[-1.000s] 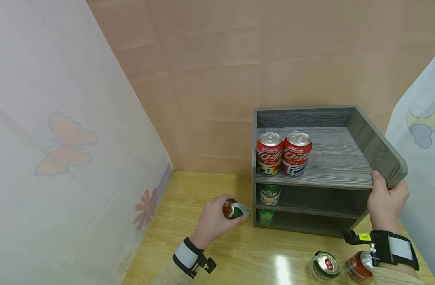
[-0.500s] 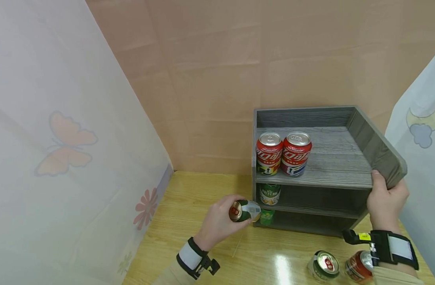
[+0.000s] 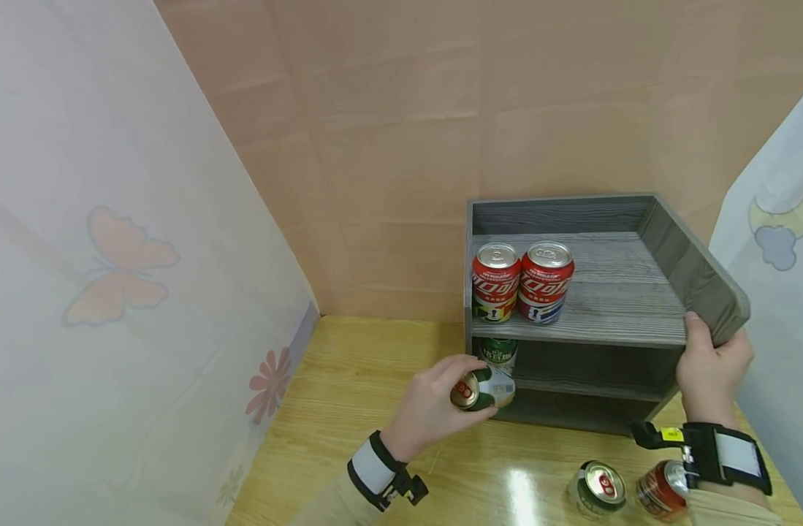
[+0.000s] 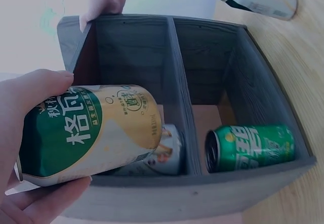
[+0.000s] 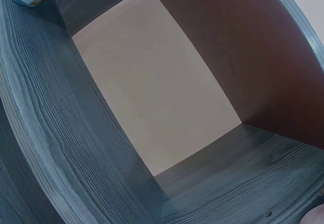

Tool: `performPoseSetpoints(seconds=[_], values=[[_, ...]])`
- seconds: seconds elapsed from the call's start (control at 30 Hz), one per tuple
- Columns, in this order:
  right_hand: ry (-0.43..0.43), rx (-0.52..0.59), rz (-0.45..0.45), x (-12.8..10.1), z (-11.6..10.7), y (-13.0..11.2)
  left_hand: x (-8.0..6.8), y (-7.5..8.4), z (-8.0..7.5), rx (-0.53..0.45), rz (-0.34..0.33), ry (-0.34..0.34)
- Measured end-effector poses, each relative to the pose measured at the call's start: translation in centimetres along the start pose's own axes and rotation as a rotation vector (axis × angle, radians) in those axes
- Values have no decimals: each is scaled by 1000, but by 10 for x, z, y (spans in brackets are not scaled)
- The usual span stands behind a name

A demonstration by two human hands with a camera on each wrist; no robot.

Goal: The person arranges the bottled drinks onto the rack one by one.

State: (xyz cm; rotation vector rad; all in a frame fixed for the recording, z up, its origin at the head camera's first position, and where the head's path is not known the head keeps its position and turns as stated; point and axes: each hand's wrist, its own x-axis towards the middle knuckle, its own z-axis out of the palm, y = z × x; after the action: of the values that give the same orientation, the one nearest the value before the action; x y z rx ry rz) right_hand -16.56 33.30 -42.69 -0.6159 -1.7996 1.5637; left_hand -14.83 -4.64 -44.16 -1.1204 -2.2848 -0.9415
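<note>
My left hand [image 3: 430,409] holds a green, white and gold drink can [image 3: 496,387] tipped on its side, its lid end toward the palm. The can is in front of the left end of a grey wooden shelf [image 3: 611,292]. In the left wrist view the fingers and thumb wrap the can [image 4: 91,128], which overlaps a similar can [image 4: 169,150] in the middle compartment. A green can [image 4: 253,148] occupies the bottom compartment; the held can and hand hide it in the head view. My right hand [image 3: 713,372] grips the shelf's right side panel.
Two red cola cans [image 3: 496,283] stand side by side at the left of the top level. On the wooden table [image 3: 375,336], before the shelf, are a green-and-white can [image 3: 588,497] and a red-brown can [image 3: 657,489]. A tan backdrop [image 3: 375,183] rises behind.
My left hand has moved right with the can, from beside the shelf to in front of its left compartments, covering the bottom green can. The right hand stays on the side panel.
</note>
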Motion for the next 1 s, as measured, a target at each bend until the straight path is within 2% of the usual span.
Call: performPoseSetpoints(seconds=[0.2,0.3,0.53,0.7,0.87,1.0], values=[[4,4,-6,0,0,0,12,10,4,36,89,3],[6,6,-3,1,0,0,16,15,8,51,122,-18],[11,6,9,2,0,1,25,22,23,188,265,-70],[10,2,4,1,0,1,33,28,32,242,369,-97],[16,10,-8,0,1,0,40,31,41,332,427,-152],[15,10,-8,0,0,0,45,31,49,388,465,-171]])
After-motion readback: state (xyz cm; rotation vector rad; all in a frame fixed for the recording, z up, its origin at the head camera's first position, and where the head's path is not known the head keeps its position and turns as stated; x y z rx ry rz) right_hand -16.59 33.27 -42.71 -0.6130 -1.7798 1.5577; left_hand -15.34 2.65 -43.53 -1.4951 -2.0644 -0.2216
